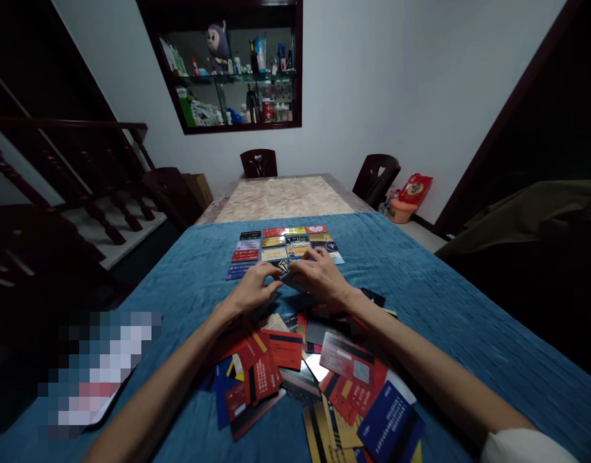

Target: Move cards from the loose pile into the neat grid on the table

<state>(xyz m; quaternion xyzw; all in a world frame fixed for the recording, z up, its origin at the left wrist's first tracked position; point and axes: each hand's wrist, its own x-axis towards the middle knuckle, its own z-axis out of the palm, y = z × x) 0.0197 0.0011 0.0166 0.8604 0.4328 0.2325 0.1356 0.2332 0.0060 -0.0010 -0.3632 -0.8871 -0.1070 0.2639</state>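
Over the near edge of a laid-out grid of cards, my left hand [253, 287] and my right hand [321, 276] come close together. A plastic card [289, 277], seen tilted and mostly covered by fingers, is between them. My right hand is closed on it, and the left thumb and index finger pinch at its left edge. Just beyond lies a black card with a white mark [282, 264]. Left of my hands is a blue card [240, 272] in the grid's nearest row. A loose pile of overlapping cards, including a red card [286, 349], spreads between my forearms.
A blue cloth [179, 276] covers the near part of the table. At the left lies a blurred-out flat object [107, 366]. Chairs [259, 163] stand around the far end, and a shelf niche [242, 77] is in the wall.
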